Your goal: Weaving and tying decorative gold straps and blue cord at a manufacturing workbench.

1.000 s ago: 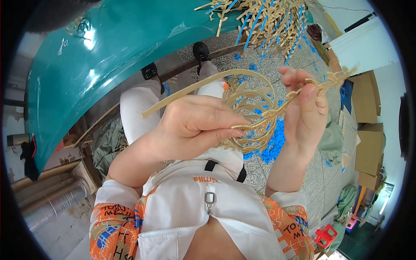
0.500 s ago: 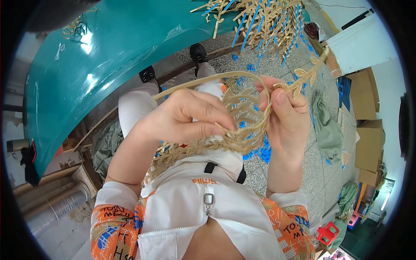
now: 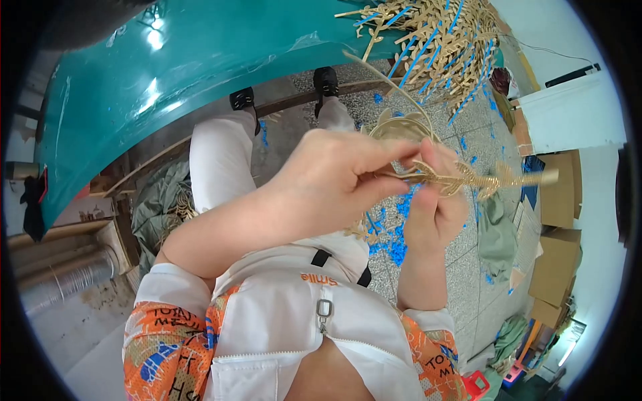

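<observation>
A gold leaf-patterned strip (image 3: 402, 128) is wound into a coil between my hands, above my lap. My left hand (image 3: 338, 170) reaches across from the left and pinches the strip between thumb and fingers. On the coil's right side, my right hand (image 3: 436, 217) grips the same strip, its thumb just under the leaves. One leafy end sticks out to the right past the right fingers. A thin plain length curves up from the coil toward the table. The fingers of both hands partly hide the coil.
A teal-covered table (image 3: 207, 57) curves across the far left. At its right end, a pile of gold leaf strips with blue strips (image 3: 441, 50) hangs over the edge. Blue scraps (image 3: 396, 252) litter the floor. Green cloth (image 3: 498, 230) and cardboard boxes (image 3: 560, 190) lie to the right.
My left hand has moved right, up against my right hand at the strip. The leafy end has swung from up-right to nearly level. The plain length has swung from leftward to upward.
</observation>
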A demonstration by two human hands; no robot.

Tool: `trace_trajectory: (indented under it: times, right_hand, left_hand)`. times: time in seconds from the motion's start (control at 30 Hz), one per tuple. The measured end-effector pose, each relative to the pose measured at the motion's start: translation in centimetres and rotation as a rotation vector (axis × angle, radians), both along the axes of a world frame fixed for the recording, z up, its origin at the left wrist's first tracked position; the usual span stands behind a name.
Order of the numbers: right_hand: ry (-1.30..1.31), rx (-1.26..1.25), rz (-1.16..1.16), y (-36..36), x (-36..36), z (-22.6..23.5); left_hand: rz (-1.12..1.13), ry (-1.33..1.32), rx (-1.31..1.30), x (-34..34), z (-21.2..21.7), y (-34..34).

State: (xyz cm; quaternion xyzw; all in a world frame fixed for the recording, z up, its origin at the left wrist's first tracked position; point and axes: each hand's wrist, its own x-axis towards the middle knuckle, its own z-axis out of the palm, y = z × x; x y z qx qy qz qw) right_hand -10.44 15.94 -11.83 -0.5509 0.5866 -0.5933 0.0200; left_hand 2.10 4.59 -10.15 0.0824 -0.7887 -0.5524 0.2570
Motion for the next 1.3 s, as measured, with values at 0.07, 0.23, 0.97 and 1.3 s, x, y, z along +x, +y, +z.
trace_trajectory:
  times: [0.07, 0.23, 0.97, 1.3]
  right_hand:
    - [0.334, 0.070, 0.013, 0.0, -0.2, 0.0]
    - [-0.048, -0.119, -0.451, 0.5, 0.4, 1.9]
    - [-0.656, -0.055, 0.169, -0.1, -0.8, 2.2]
    - [-0.876, 0.036, 0.258, -0.6, 0.2, 2.4]
  left_hand:
    - [0.049, 0.121, -0.113, 0.3, -0.6, -0.3]
    - [0.045, 0.147, -0.106, 0.5, -0.9, 0.1]
    - [-0.250, 0.169, 0.066, 2.1, -0.3, -0.9]
    - [-0.396, 0.194, -0.013, 1.5, -1.7, -2.7]
